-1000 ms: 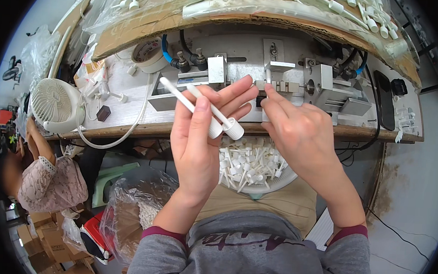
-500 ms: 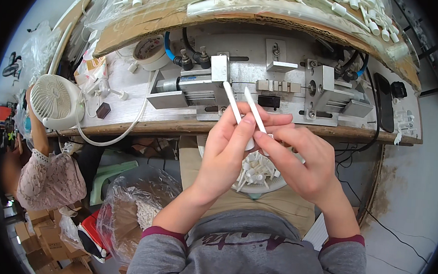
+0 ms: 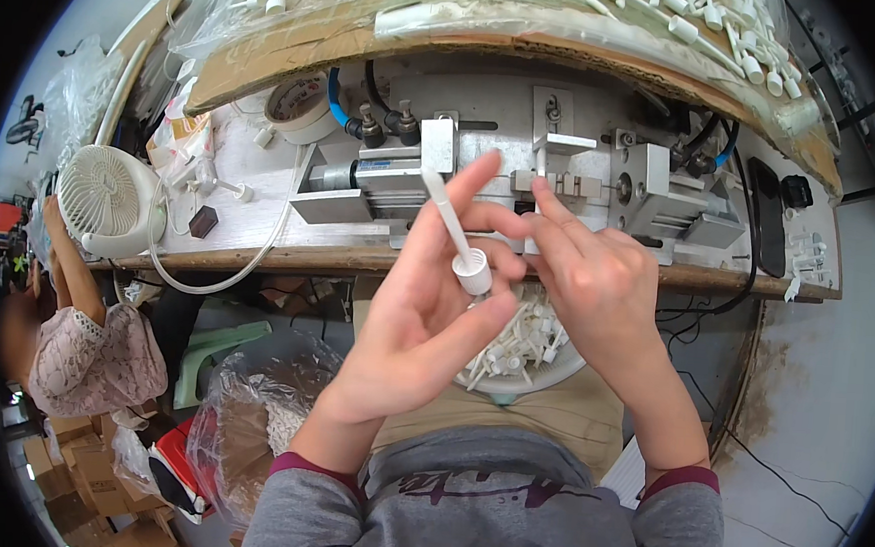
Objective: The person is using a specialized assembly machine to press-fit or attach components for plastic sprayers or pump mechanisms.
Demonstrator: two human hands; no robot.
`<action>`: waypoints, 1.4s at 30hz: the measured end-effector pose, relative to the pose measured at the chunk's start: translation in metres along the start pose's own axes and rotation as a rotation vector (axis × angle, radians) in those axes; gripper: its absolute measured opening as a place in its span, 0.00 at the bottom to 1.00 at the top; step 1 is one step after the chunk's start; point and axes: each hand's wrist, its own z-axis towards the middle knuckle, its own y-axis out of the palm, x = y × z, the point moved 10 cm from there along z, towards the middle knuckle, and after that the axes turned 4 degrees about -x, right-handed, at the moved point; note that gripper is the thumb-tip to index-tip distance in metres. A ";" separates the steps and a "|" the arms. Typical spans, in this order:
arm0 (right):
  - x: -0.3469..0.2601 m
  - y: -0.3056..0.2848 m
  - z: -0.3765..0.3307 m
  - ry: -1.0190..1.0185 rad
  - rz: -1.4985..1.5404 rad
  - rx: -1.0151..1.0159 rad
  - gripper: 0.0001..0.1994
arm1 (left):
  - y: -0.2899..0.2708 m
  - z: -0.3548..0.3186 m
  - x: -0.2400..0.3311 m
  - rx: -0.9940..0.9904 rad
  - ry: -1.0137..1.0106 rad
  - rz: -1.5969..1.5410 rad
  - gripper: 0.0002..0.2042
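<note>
Well to the left of the notched metal block [image 3: 588,186], a white fan [image 3: 111,201] is standing at the edge of the tabletop [image 3: 245,220]. A tape roll [image 3: 297,115] is lying to the block's left, on its far side, and a metal cylinder unit [image 3: 439,145] is sitting closer on that left side.

Left of the block and nearer the person, the left hand [image 3: 424,298] is holding one capped white applicator [image 3: 450,221]; its grip is loosely half curled, with the thumb lying clear of the stick. That applicator is slanting, its tip pointing away to the left and its cap facing the person.

Below the block, a basin [image 3: 560,371] is holding a pile of white applicators [image 3: 513,353]. At the block's left part, a second white applicator [image 3: 540,162] is lying crosswise to the block's length, its long axis running away from the person toward the metal stop bracket [image 3: 566,143] behind.

The right hand [image 3: 597,278] is the nearer one to the block: its grip is closing narrowly on this second applicator, index fingertip touching the stick, thumb hidden. Right of the block, another cylinder unit [image 3: 649,181] is facing it, and a black phone [image 3: 767,219] is lying farther right.
</note>
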 end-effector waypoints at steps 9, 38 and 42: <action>0.007 -0.003 0.011 -0.002 0.047 -0.147 0.12 | -0.015 0.005 0.045 0.057 0.300 0.538 0.23; 0.323 -0.182 -0.209 0.855 0.672 0.861 0.16 | 0.035 0.033 -0.011 -0.134 0.422 1.458 0.13; 0.361 -0.155 -0.257 1.084 0.604 0.579 0.19 | 0.032 0.029 -0.010 -0.162 0.404 1.381 0.13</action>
